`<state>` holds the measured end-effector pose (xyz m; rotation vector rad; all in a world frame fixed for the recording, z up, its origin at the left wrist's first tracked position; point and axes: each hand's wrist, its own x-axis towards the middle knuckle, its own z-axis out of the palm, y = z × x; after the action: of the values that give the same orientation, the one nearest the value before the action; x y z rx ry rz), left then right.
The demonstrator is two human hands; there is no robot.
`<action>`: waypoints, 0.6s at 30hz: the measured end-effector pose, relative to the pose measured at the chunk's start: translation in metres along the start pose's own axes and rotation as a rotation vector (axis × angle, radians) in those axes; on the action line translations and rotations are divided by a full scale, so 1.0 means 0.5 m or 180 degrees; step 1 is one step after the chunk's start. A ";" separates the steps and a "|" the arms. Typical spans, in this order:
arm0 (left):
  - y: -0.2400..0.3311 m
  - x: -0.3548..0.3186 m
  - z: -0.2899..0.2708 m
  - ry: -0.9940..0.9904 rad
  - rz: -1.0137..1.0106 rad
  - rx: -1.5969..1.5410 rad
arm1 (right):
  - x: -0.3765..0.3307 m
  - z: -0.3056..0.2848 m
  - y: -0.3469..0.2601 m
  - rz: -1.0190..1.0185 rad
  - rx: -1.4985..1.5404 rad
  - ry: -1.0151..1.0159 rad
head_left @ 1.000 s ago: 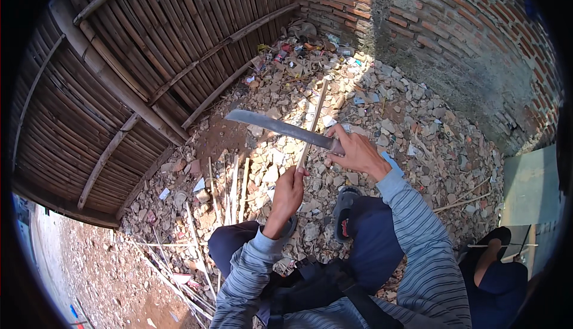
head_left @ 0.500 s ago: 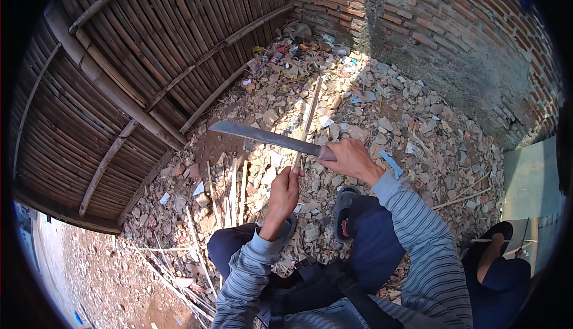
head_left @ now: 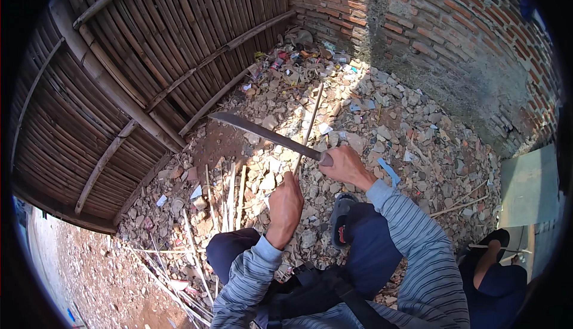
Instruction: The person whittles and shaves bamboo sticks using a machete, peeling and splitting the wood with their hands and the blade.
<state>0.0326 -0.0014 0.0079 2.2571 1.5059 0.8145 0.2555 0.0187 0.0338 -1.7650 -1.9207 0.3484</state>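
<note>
My right hand point(head_left: 344, 166) grips the handle of a long machete point(head_left: 256, 131), whose grey blade points left and slightly up over the rubble. My left hand point(head_left: 286, 203) holds the lower end of a thin bamboo stick point(head_left: 310, 123) that leans away toward the brick wall. The blade crosses the stick just above my left hand. Both sleeves are grey striped. My knees in dark blue trousers are below the hands, and a sandal point(head_left: 341, 227) shows at my right foot.
Several split bamboo strips point(head_left: 230, 197) lie on the stony ground left of my knee. A bamboo fence point(head_left: 137, 78) stands at left, a brick wall point(head_left: 453, 42) at right. Litter is piled in the corner point(head_left: 298, 60). Another person's leg point(head_left: 495, 257) is at lower right.
The machete has swung down and left, its blade now lower and crossing the stick. My left hand keeps the stick in place.
</note>
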 end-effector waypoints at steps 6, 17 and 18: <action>0.006 0.005 0.010 -0.0043 0.0017 0.0116 | 0.008 -0.024 -0.008 0.0405 0.0000 -0.0382; -0.005 0.007 0.016 -0.0079 0.0028 0.0030 | 0.019 -0.014 -0.021 0.0592 -0.0196 -0.0298; -0.007 0.006 0.015 -0.0070 0.0030 0.0033 | 0.014 -0.008 -0.027 0.0576 -0.0129 -0.0250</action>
<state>0.0355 0.0033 0.0009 2.2750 1.4942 0.7836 0.2457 0.0235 0.0453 -1.9850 -1.8369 0.4516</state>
